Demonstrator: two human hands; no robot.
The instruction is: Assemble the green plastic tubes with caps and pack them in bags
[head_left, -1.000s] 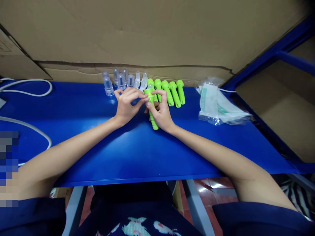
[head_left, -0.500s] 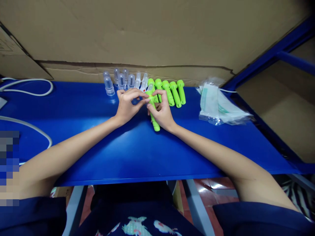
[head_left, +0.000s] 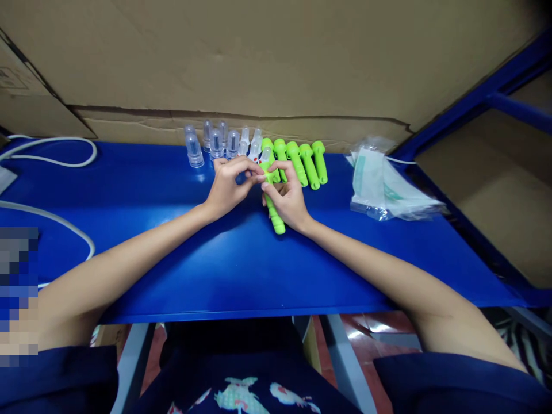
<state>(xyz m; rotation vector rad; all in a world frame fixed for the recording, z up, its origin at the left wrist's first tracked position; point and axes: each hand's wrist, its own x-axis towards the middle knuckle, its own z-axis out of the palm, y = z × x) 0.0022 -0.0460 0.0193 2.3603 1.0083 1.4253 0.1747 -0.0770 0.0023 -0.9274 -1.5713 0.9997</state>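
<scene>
Between my two hands is a lime-green plastic handle [head_left: 274,213], shaped like a small torch, tilted with its lower end toward me. A clear dome-tipped piece [head_left: 266,154] sticks out of its top. My right hand [head_left: 290,198] is closed around the handle just below its head. The fingertips of my left hand [head_left: 233,183] pinch at the head, near the collar; any small part between them is hidden. Behind my hands stand several white pieces with clear tips [head_left: 244,138], some with red dots. To their right lean several more green handles [head_left: 307,164].
Several clear plastic domes [head_left: 195,150] stand at the back left of the blue table [head_left: 207,276]. A clear bag with white-and-green packets [head_left: 375,181] lies to the right. White cables [head_left: 64,221] run along the left side. A cardboard wall [head_left: 241,63] closes off the back.
The view has shifted slightly, so everything sits a little further right. Both hands keep their hold on the green handle, with only a slight shift of the fingers.
</scene>
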